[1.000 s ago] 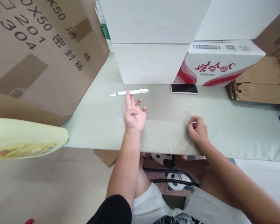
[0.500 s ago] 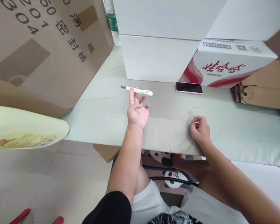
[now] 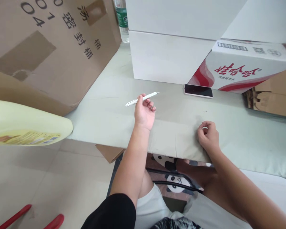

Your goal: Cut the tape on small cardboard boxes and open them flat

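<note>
In the head view a slim white pen (image 3: 131, 102) lies across the fingers of my left hand (image 3: 145, 114). It is pinched between thumb and fingers, with its thin tip pointing right and its clip end to the left. That hand is palm up, above the pale green tabletop. My right hand (image 3: 208, 136) rests near the table's front edge, fingers loosely curled in to the thumb, and nothing shows in it. Beyond it lies a phone (image 3: 198, 91) with a dark screen.
White boxes (image 3: 166, 57) and a red-and-white carton (image 3: 240, 71) stand at the back, flattened cardboard (image 3: 276, 98) at the right. On the left are a large brown carton (image 3: 69, 73), a pale yellow bottle (image 3: 38, 119) and a clear water bottle (image 3: 122, 19).
The pen has turned round in my left hand: its thin tip pointed left and now points right. The left fingers have curled in around it. My right hand keeps its pose.
</note>
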The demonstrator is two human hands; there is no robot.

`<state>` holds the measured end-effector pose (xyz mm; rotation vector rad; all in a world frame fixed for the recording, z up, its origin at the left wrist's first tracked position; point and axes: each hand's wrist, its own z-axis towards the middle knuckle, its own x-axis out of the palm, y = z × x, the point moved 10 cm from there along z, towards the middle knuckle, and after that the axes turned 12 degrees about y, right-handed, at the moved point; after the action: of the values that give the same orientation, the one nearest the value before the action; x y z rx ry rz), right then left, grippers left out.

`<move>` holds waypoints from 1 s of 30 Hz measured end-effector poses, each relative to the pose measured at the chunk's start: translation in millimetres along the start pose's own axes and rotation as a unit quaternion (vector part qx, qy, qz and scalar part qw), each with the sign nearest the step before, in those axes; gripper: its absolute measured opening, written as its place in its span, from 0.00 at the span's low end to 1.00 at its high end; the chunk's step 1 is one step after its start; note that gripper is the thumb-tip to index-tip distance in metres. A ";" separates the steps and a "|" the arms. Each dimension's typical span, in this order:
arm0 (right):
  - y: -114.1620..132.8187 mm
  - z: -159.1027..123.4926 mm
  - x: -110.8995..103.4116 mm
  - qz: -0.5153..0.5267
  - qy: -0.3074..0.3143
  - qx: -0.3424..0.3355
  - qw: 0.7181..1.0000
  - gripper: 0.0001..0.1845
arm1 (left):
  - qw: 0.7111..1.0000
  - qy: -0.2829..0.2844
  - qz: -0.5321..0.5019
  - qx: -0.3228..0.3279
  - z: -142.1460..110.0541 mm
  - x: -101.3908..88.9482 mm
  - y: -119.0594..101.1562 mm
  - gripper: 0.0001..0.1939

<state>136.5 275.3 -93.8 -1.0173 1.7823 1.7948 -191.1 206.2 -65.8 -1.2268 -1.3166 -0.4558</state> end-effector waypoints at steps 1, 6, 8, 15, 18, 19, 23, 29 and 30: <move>-0.8 -0.3 -0.2 -0.002 0.000 0.001 1.000 0.14 | 1.000 -0.004 0.000 -0.006 -0.2 -0.9 1.2 0.08; -3.3 -0.6 -0.3 -0.014 0.001 0.009 1.000 0.14 | 0.999 -0.023 0.006 -0.030 -1.5 -4.2 2.3 0.09; -2.5 -0.2 -0.1 -0.021 0.001 0.012 1.000 0.15 | 0.999 -0.036 0.023 -0.020 -1.3 -7.0 -3.2 0.08; 4.0 -0.4 0.8 -0.040 0.008 0.002 0.999 0.14 | 0.990 -0.069 0.105 0.064 -0.7 -13.7 -32.2 0.07; 18.2 2.0 8.0 -0.024 0.037 -0.028 0.999 0.16 | 0.986 -0.090 0.121 0.067 -3.5 -19.2 -37.8 0.07; 28.3 3.8 13.1 -0.013 0.051 -0.044 0.998 0.18 | 0.984 -0.092 0.133 0.072 -4.4 -20.1 -40.6 0.07; 105.3 16.3 55.2 0.045 0.146 -0.127 0.980 0.27 | 0.951 -0.030 0.261 0.160 -8.1 -4.8 -62.9 0.08; 265.1 37.0 122.3 0.063 0.229 -0.327 0.915 0.42 | 0.873 0.122 0.412 0.230 -17.5 27.6 -68.0 0.14; 281.1 40.4 128.5 0.046 0.225 -0.345 0.910 0.38 | 0.869 0.132 0.417 0.232 -18.6 28.2 -69.2 0.15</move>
<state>-161.1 261.6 -2.2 -1.7592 1.4329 2.4864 -232.4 175.5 -8.5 -1.1401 -0.5126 0.3034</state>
